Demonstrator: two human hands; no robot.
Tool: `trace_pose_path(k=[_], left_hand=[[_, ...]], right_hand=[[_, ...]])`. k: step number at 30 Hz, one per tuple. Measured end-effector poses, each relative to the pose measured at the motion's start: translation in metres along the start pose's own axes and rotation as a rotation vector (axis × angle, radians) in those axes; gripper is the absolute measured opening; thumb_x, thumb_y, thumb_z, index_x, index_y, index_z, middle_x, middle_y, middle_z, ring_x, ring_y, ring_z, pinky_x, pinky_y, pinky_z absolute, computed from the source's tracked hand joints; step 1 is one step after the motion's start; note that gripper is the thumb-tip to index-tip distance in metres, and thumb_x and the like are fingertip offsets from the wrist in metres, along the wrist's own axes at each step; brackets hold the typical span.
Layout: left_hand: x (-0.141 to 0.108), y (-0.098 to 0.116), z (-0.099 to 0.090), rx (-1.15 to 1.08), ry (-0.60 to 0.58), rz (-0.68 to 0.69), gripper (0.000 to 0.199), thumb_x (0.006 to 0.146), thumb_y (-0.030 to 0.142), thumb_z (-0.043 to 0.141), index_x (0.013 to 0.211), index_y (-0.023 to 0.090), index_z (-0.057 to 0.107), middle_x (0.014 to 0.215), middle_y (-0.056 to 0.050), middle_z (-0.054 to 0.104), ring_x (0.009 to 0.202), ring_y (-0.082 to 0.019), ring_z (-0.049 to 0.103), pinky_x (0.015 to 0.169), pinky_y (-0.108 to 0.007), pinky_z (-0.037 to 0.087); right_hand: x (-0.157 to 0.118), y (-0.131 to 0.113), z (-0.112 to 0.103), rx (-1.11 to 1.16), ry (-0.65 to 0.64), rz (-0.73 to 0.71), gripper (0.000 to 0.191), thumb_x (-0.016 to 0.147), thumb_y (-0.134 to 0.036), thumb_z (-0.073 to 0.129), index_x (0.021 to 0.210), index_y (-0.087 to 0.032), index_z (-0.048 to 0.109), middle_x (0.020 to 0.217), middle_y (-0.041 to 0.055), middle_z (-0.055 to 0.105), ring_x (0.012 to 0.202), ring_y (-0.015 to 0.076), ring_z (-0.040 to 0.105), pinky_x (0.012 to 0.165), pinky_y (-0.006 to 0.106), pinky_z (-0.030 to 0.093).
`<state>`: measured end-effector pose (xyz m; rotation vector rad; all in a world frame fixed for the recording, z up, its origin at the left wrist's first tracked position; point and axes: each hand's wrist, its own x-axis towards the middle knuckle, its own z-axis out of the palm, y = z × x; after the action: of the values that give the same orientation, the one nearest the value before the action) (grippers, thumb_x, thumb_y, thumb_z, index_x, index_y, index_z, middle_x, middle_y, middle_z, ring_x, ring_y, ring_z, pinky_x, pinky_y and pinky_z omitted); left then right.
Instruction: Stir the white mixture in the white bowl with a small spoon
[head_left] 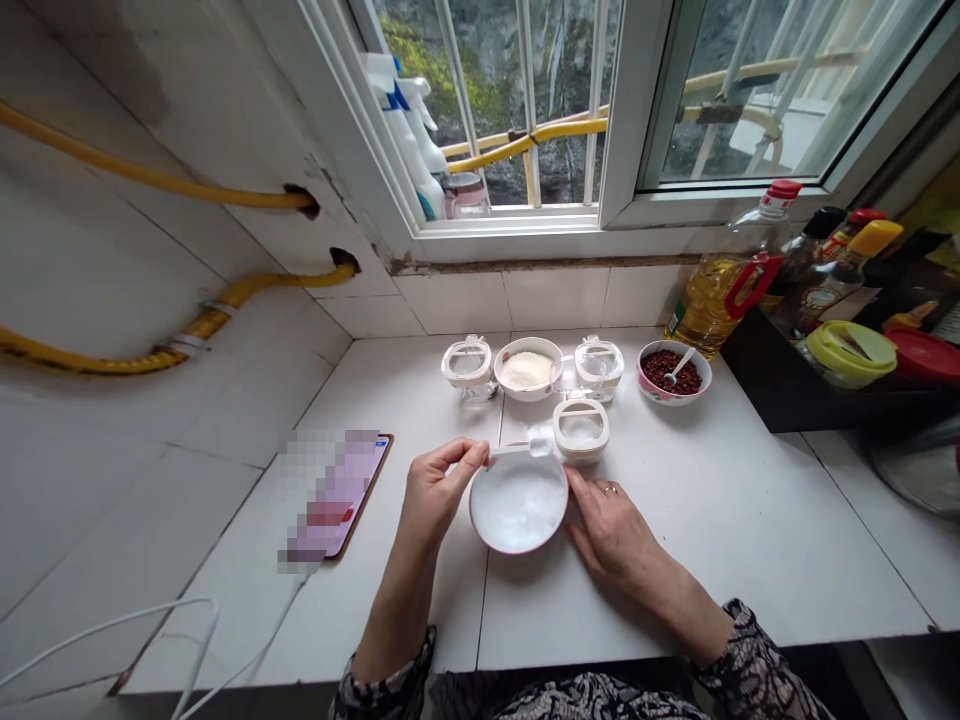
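Observation:
In the middle of the counter stands a white bowl [519,510] with a thin reddish rim and white contents. My left hand [442,485] pinches the handle of a small white spoon [536,443], held level over the bowl's far rim. The spoon's head is close to a clear jar [581,432] with a white rim, which has white stuff inside. Against the bowl's right side, my right hand [611,525] grips it with fingers at the wall; a ring is on one finger. The fingertips beneath the rim are partly hidden.
Behind are a bowl of white grains [527,372], a left jar [467,368], a right jar [598,368] and a bowl of dark red pieces [675,372] with a spoon. A phone [364,490] lies left. An oil bottle [724,285] and condiment box [795,385] stand right.

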<state>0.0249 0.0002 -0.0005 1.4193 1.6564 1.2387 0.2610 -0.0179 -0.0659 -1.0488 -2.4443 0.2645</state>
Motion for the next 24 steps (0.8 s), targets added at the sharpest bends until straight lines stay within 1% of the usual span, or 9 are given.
trace_pose_path(k=[2,5,8,11,13,15,19,20,24], left_hand=[[0.003,0.008,0.006,0.035,0.066,0.091,0.033,0.081,0.044,0.061,0.059,0.02,0.063,0.058,0.001,0.061,0.059,-0.016,0.054,0.06,-0.027,0.041],[0.004,0.016,0.021,0.172,0.162,0.322,0.031,0.09,0.039,0.058,0.066,0.021,0.065,0.062,0.0,0.063,0.064,-0.017,0.056,0.07,-0.03,0.041],[0.002,0.014,0.034,0.396,0.128,0.561,0.03,0.096,0.034,0.055,0.071,0.022,0.067,0.06,0.0,0.062,0.062,-0.017,0.054,0.076,-0.033,0.039],[0.0,0.009,0.038,0.529,0.105,0.669,0.029,0.098,0.033,0.053,0.076,0.022,0.068,0.059,0.0,0.062,0.061,-0.017,0.054,0.078,-0.034,0.037],[-0.001,0.008,0.036,0.517,0.141,0.664,0.029,0.098,0.034,0.052,0.077,0.022,0.068,0.061,0.0,0.064,0.061,-0.017,0.054,0.078,-0.035,0.038],[-0.001,0.008,0.029,0.443,0.166,0.628,0.029,0.098,0.033,0.053,0.075,0.022,0.066,0.062,0.0,0.065,0.061,-0.017,0.054,0.077,-0.034,0.039],[-0.004,0.006,0.01,0.26,0.167,0.484,0.03,0.094,0.03,0.055,0.066,0.022,0.059,0.058,0.002,0.06,0.059,-0.016,0.052,0.075,-0.033,0.041],[-0.005,0.004,0.004,0.237,0.16,0.438,0.03,0.094,0.031,0.054,0.066,0.022,0.06,0.06,0.002,0.062,0.061,-0.017,0.053,0.074,-0.033,0.041],[-0.011,-0.005,-0.014,0.293,0.011,0.292,0.031,0.09,0.036,0.055,0.062,0.022,0.06,0.061,0.002,0.064,0.064,-0.017,0.056,0.07,-0.031,0.042]], right_hand=[[0.0,0.0,0.0,0.0,-0.006,0.004,0.077,0.087,-0.012,0.05,0.154,-0.01,0.012,0.115,0.0174,0.065,0.092,0.0288,0.062,0.078,0.043,0.055],[0.0,0.001,0.0,-0.003,-0.008,0.004,0.076,0.088,-0.013,0.051,0.154,-0.01,0.013,0.113,0.0168,0.066,0.092,0.0289,0.062,0.078,0.043,0.055],[0.0,0.0,0.0,-0.013,-0.011,0.01,0.075,0.087,-0.012,0.051,0.154,-0.01,0.016,0.113,0.0167,0.066,0.094,0.0288,0.063,0.08,0.043,0.055],[0.0,0.0,0.0,-0.025,-0.012,0.01,0.076,0.087,-0.012,0.051,0.153,-0.009,0.016,0.114,0.0171,0.066,0.094,0.0291,0.063,0.082,0.044,0.055],[-0.001,0.0,0.0,-0.027,-0.009,0.005,0.077,0.087,-0.012,0.051,0.154,-0.009,0.015,0.114,0.0175,0.066,0.094,0.0294,0.063,0.082,0.044,0.055],[0.0,0.0,0.0,-0.021,-0.015,0.008,0.077,0.087,-0.012,0.05,0.154,-0.009,0.013,0.114,0.0176,0.066,0.095,0.0296,0.063,0.081,0.044,0.055],[0.0,0.0,-0.002,-0.001,-0.034,0.014,0.075,0.088,-0.012,0.048,0.154,-0.011,0.013,0.114,0.017,0.066,0.094,0.0293,0.062,0.081,0.045,0.055],[0.0,0.0,-0.002,-0.003,-0.034,0.011,0.075,0.088,-0.012,0.048,0.154,-0.01,0.014,0.114,0.0172,0.066,0.094,0.0293,0.062,0.081,0.045,0.055],[0.001,0.0,-0.002,-0.022,-0.014,-0.004,0.074,0.087,-0.011,0.049,0.153,-0.008,0.015,0.117,0.0186,0.065,0.092,0.0291,0.062,0.08,0.045,0.056]])
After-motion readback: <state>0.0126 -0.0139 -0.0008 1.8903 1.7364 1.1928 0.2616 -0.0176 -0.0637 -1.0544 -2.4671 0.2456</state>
